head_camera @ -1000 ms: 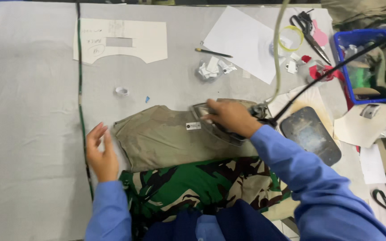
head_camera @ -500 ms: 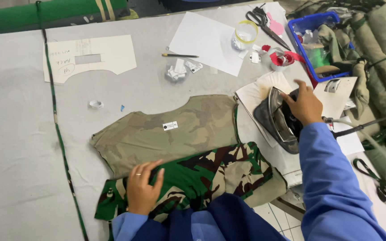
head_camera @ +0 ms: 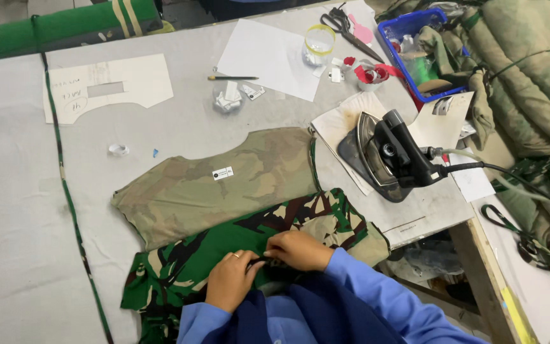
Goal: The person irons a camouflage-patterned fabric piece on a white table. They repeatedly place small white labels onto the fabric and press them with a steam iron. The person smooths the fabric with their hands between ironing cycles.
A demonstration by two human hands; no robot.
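Grey table (head_camera: 27, 210): both hands, left (head_camera: 229, 280), right (head_camera: 297, 250), pinching near edge of camouflage garment (head_camera: 237, 245).

A green, brown and black camouflage garment (head_camera: 224, 248) lies flat but rumpled, overlapping the near edge of a faded tan camouflage piece (head_camera: 224, 185) spread flat, with a small white label. Both lie left of the iron (head_camera: 393, 156).
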